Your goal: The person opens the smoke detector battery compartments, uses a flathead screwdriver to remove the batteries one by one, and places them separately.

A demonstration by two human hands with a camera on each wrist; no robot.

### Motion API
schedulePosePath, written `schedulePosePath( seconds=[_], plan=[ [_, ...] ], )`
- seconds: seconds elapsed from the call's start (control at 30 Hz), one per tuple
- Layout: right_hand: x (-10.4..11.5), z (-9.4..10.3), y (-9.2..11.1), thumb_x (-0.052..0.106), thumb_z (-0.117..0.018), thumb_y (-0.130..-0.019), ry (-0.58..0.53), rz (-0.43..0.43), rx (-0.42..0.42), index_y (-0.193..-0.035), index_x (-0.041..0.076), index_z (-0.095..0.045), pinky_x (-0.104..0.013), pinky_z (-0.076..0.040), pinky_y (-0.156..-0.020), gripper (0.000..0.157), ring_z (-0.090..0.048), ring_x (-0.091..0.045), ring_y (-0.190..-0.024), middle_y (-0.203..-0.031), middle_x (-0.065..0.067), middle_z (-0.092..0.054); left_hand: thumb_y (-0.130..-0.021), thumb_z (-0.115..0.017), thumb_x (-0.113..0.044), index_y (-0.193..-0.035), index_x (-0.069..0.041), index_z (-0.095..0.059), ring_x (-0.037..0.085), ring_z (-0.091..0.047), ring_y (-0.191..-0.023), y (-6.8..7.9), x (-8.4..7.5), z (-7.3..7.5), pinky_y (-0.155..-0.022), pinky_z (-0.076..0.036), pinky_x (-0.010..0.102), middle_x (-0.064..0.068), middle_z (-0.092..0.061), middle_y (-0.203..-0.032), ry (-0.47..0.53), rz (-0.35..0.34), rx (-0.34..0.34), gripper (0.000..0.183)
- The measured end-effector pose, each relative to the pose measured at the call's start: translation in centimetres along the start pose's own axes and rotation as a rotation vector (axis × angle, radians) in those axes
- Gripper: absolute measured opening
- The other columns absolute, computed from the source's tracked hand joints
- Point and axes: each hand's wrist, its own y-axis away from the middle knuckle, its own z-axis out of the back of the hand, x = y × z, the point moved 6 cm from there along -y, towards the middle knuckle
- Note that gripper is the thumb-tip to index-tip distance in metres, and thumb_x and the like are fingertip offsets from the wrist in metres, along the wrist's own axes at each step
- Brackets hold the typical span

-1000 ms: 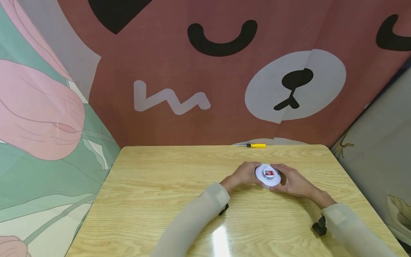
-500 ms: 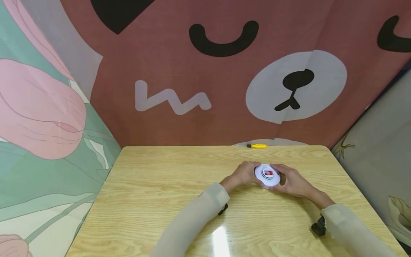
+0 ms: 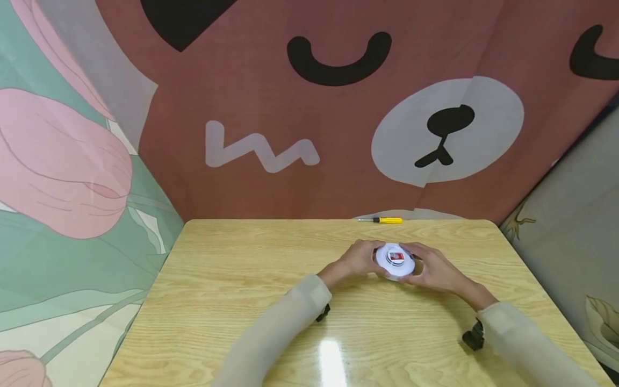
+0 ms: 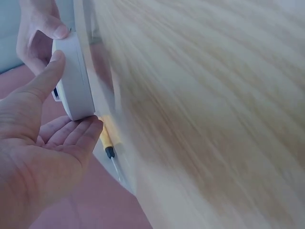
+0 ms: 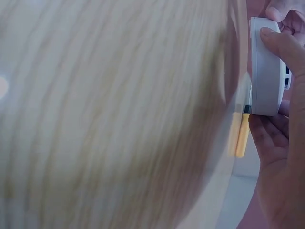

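Note:
Both hands hold a round white smoke detector (image 3: 395, 262) with a red-and-white label on its raised centre. My left hand (image 3: 359, 258) grips its left rim, thumb on the near side and fingers on the far side. On the opposite rim my right hand (image 3: 437, 270) grips it the same way. In the left wrist view the detector (image 4: 76, 81) is seen edge-on, its flat base towards the tabletop. The right wrist view shows the detector (image 5: 267, 71) between thumb and fingers. A small gap seems to separate it from the table.
A screwdriver (image 3: 388, 220) with a yellow handle lies along the far edge of the wooden table (image 3: 232, 290). Behind the table hangs a cloth (image 3: 271, 199) printed with a bear's face. Patterned cloths also flank the left and right sides.
Both hands have shifted a little to the left and slightly away from me, carrying the smoke detector along. The grip looks the same, and the screwdriver stays on the table.

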Motion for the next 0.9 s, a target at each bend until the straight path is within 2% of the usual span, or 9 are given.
schedulePosePath(
  seconds=[0.4, 0.6, 0.9],
  plan=[
    [3.2, -0.3, -2.3, 0.043, -0.096, -0.076, -0.034, 0.077, -0.012, -0.147, -0.001, -0.06, -0.054, -0.06, -0.096, 0.091, -0.066, -0.038, -0.125, -0.141, -0.019, -0.066, -0.084, -0.093, -0.035, -0.155, -0.004, -0.053, 0.013, -0.063, -0.131, 2.6, 1.6, 2.6, -0.114, -0.046, 0.027, 0.005, -0.065, -0.147, 0.036, -0.015, -0.022, 0.087],
    [4.8, -0.8, -3.3, 0.039, -0.097, -0.076, -0.035, 0.125, -0.021, -0.145, -0.003, -0.061, -0.056, -0.059, -0.097, 0.089, -0.067, -0.039, -0.124, -0.139, -0.02, -0.066, -0.083, -0.094, -0.033, -0.153, -0.001, -0.054, 0.015, -0.064, -0.13, 3.8, 2.5, 3.6, -0.108, -0.049, 0.022, 0.009, -0.066, -0.146, 0.035, -0.047, -0.053, 0.086],
    [6.9, -1.8, -4.8, 0.038, -0.099, -0.074, -0.049, 0.17, -0.024, -0.144, -0.006, -0.061, -0.053, -0.058, -0.1, 0.091, -0.066, -0.037, -0.125, -0.14, -0.021, -0.065, -0.082, -0.094, -0.022, -0.153, 0.003, -0.052, 0.02, -0.065, -0.131, 5.9, 4.1, 4.8, -0.103, -0.052, 0.018, 0.015, -0.063, -0.148, 0.148, -0.042, -0.076, 0.086]
  ],
)
